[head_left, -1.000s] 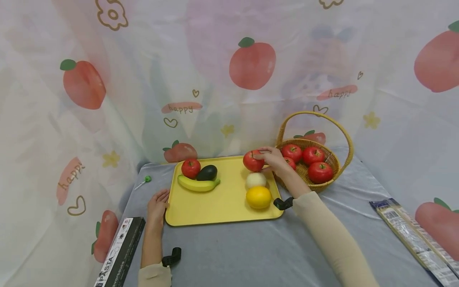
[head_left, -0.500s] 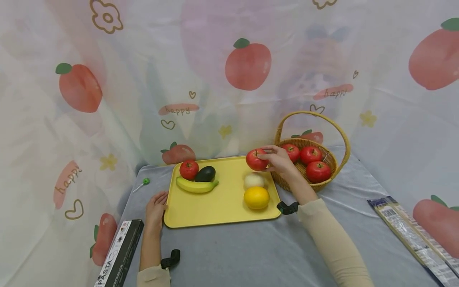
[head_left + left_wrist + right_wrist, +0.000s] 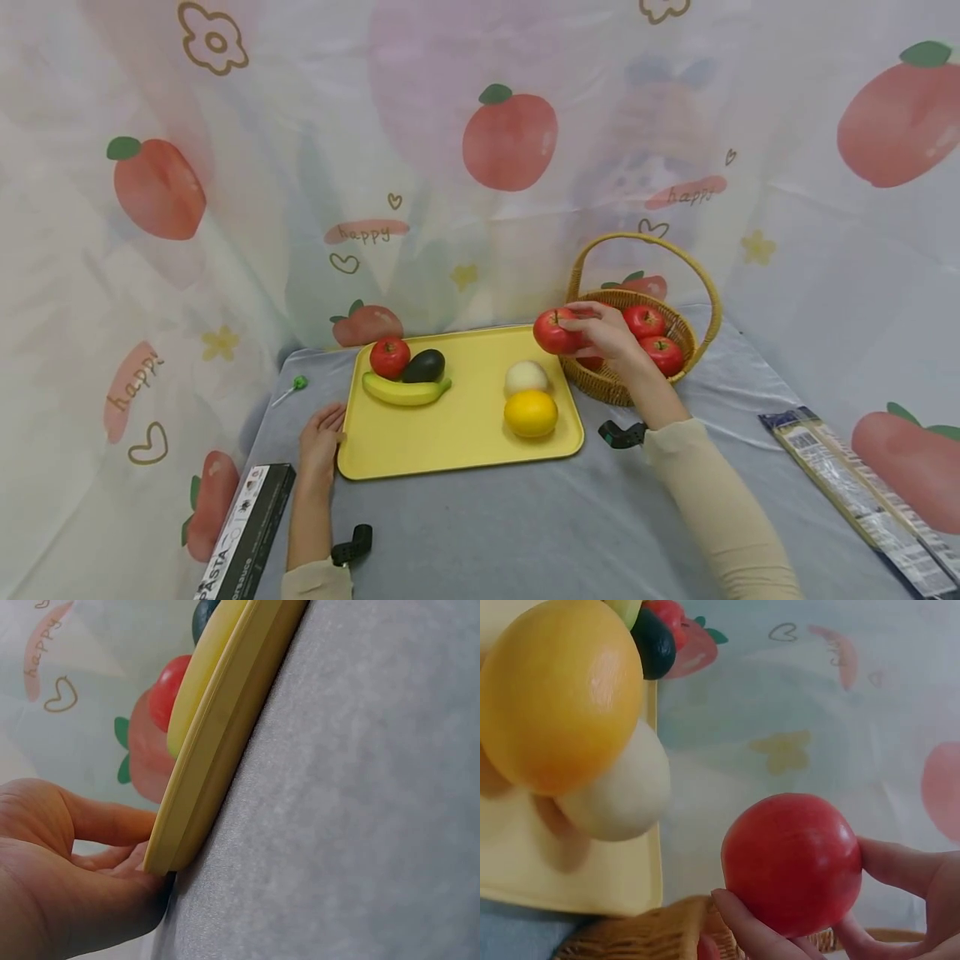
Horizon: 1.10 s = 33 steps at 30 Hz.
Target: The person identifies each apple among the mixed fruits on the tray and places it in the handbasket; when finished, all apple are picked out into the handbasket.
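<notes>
My right hand grips a red apple between thumb and fingers, above the near left rim of a wicker basket. Inside the basket lie more red apples, some partly hidden behind the hand. On the left, my left hand holds the edge of a yellow tray; in the left wrist view the thumb and fingers pinch its corner. A red apple, a dark green avocado and a banana sit at the tray's left. A yellow lemon and a whitish round item are at its right.
A black and white pasta box lies at the left front, with a green lollipop behind it. A long clear-fronted packet lies at the right. Behind the grey-covered table hangs a printed curtain.
My right hand has carried the apple rightward, from over the tray's back right corner to the basket's rim. My left hand keeps its place on the tray. The head view has shifted slightly.
</notes>
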Each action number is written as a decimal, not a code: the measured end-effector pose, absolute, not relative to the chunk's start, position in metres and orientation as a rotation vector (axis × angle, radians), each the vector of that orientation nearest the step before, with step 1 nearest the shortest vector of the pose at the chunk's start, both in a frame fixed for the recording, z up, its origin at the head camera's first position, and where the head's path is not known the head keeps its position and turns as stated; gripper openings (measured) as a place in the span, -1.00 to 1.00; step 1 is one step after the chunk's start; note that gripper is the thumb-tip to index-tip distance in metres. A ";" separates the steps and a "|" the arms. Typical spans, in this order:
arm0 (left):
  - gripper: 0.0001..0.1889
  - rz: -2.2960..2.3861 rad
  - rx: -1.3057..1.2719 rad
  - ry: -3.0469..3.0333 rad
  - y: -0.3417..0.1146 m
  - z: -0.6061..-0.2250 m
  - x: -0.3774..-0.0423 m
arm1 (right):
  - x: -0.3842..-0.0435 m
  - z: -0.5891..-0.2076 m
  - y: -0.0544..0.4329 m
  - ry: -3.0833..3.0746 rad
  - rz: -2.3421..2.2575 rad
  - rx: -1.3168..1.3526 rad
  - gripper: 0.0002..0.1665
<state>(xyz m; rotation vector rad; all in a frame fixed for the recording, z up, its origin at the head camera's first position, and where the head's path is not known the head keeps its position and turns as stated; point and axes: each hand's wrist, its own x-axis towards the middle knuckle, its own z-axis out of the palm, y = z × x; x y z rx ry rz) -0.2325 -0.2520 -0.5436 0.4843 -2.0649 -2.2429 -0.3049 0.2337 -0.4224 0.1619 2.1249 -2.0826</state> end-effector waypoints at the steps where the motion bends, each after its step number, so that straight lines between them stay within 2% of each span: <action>1: -0.29 -2.241 0.486 -2.066 -0.252 -0.544 -0.232 | -0.304 -0.422 0.236 2.119 -2.086 0.168 -0.26; 16: -0.26 -2.248 0.485 -2.049 -0.252 -0.545 -0.233 | -0.297 -0.408 0.278 2.207 -1.948 0.231 -0.22; 33: -0.27 -2.255 0.465 -2.063 -0.253 -0.546 -0.233 | -0.303 -0.405 0.313 2.200 -1.738 0.223 -0.19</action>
